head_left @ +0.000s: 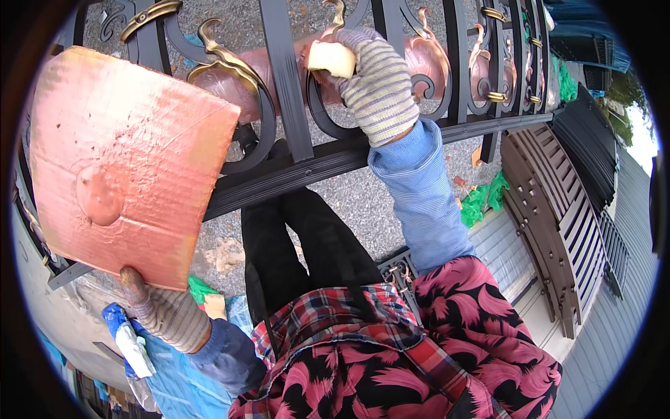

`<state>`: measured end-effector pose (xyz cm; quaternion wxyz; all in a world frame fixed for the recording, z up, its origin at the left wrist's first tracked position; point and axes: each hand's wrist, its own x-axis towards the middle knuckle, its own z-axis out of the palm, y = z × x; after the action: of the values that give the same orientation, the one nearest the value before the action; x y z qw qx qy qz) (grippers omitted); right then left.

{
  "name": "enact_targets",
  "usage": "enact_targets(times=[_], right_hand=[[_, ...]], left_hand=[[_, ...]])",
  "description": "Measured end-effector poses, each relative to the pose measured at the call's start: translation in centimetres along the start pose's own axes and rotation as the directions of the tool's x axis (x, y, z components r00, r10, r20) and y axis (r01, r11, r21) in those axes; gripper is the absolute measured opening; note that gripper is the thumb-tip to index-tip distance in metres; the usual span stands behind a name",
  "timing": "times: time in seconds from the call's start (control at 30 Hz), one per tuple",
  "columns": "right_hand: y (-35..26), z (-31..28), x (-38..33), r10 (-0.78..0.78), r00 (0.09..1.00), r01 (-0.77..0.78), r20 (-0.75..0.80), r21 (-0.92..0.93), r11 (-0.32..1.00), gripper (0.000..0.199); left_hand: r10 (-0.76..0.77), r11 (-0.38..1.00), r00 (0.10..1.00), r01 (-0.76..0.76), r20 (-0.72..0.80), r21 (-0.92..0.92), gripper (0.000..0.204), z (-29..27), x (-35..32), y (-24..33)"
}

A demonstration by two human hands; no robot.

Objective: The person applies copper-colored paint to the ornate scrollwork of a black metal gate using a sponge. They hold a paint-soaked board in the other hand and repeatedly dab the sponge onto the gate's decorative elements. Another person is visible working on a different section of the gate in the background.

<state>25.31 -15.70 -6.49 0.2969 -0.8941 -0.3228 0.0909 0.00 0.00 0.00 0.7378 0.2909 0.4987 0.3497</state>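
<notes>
Right hand [379, 85] with pale sponge [333, 59], black railing [285, 80] alongside, left hand [166, 312] gripping coppery cardboard [150, 150] (glossy blob [99, 195] on it)

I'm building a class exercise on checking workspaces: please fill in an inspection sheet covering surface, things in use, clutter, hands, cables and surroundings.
Surface: rough grey ground below a black railing with gold scrolls.
Things in use: pale sponge; cardboard, coated coppery, with a wet-looking patch.
Clutter: green plastic, blue sheet.
Left hand: gloved, gripping the cardboard's lower edge.
Right hand: gloved, holding the sponge at the railing.
Cables: nothing seen.
Surroundings: brown panel and ribbed grey sheeting, right.
</notes>
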Motion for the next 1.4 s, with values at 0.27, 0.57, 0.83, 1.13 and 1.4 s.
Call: enact_targets(times=[0.27,0.57,0.83,1.13,1.4], right_hand=[[0.6,-1.4,-0.9,-0.023,1.000,0.023,0.008,-0.016,1.000,0.037],[1.3,-0.2,-0.3,-0.060,0.998,0.058,-0.025,-0.072,0.996,0.029],[-0.1,0.3,-0.8,-0.109,0.991,0.122,0.082,-0.169,0.978,0.031],[-1.2,-0.6,-0.1,-0.003,0.990,0.028,0.139,-0.175,0.984,0.031],[0.9,-0.9,-2.8,0.090,0.978,-0.068,-0.185,0.126,0.990,0.045]], left_hand=[[-0.019,1.000,1.000,0.019,-0.014,0.018,0.048,-0.2,-0.6,-0.2],[0.032,0.999,0.999,-0.032,-0.002,0.027,0.051,-0.2,-1.1,-0.1],[0.014,1.000,0.999,-0.014,-0.035,0.005,0.052,-0.6,-1.7,0.0],[-0.003,0.999,1.000,0.002,0.028,0.044,0.052,0.0,-1.3,0.2],[-0.014,0.998,0.989,0.006,0.148,0.059,0.055,1.8,0.0,0.3]])
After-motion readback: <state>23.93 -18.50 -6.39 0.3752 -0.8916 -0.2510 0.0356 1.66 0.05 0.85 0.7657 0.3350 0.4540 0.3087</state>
